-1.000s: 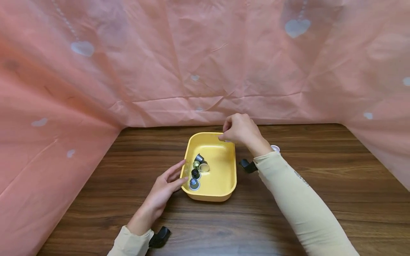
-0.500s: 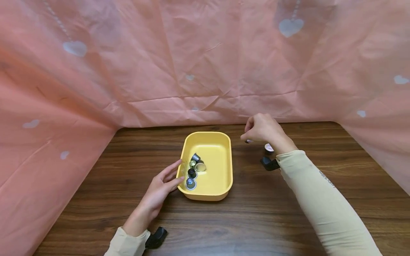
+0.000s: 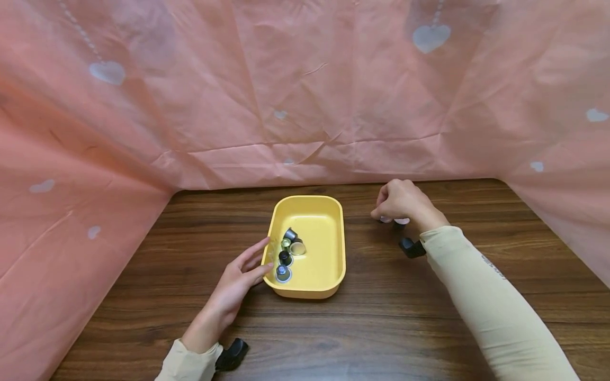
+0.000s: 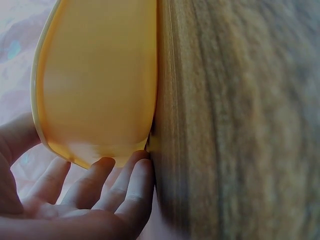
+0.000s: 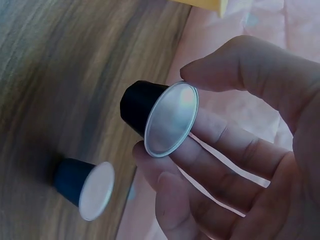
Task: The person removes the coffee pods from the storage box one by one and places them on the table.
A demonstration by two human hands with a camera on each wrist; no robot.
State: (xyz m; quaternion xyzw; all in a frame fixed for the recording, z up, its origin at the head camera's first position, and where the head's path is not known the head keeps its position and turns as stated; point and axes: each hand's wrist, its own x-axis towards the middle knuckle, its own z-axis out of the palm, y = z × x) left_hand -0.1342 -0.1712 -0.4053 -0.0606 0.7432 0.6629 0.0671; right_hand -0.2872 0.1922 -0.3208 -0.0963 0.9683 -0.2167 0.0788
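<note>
In the right wrist view, a black coffee capsule [image 5: 171, 121] with a silver foil lid is pinched between the thumb and fingers of my right hand [image 3: 406, 205]. The hand is low over the table, right of the yellow tray [image 3: 323, 259]. A second dark capsule [image 5: 75, 179] with a pale pinkish lid lies close by on the wood. My left hand [image 3: 234, 288] grips the tray's left wall, thumb at the rim and fingertips against the outside. Several capsules rest along the left side of the tray, among them a black one [image 3: 285, 258] and a blue-topped one [image 3: 283, 273].
The tray stands on a dark wood table [image 3: 305, 338]. A pink cloth [image 3: 305, 106] with pale hearts hangs around the back and sides. Black wrist devices [image 3: 232, 354] sit at both sleeves.
My right hand has moved right from above the tray's far right corner, then down close to the table beside the loose capsule. My left hand has stayed on the tray.
</note>
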